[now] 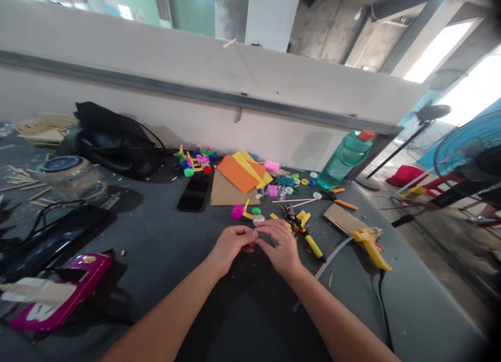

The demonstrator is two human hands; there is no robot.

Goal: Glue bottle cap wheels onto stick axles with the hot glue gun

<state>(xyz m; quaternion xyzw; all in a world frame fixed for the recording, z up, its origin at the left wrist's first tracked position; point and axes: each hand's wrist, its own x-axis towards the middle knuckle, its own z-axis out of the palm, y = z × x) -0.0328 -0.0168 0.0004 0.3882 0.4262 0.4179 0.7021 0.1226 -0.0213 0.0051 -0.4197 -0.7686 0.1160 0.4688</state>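
My left hand point(234, 247) and my right hand point(281, 245) meet over the dark table, thumbs and fingertips pinched together. Whatever they pinch is too small and hidden to name. Just beyond the fingertips lies a small piece with a pink cap point(237, 211), a yellow strip point(248, 210) and a green cap point(255, 211). A whitish cap point(258, 221) shows right at my right fingers. Beside my right hand are yellow-and-black pliers point(311, 244) among yellow scraps. Farther right lies a yellow glue gun point(370, 244) with a clear glue stick point(332, 258) in its back.
A phone point(194, 193), cardboard point(227, 195), orange paper point(238, 174) and little coloured wheeled models point(193, 163) lie behind the hands. A teal bottle point(344, 161) and orange-handled pliers point(344, 203) stand and lie right. Left are a plastic jar point(72, 179), black bag point(117, 143) and pink power strip point(74, 294).
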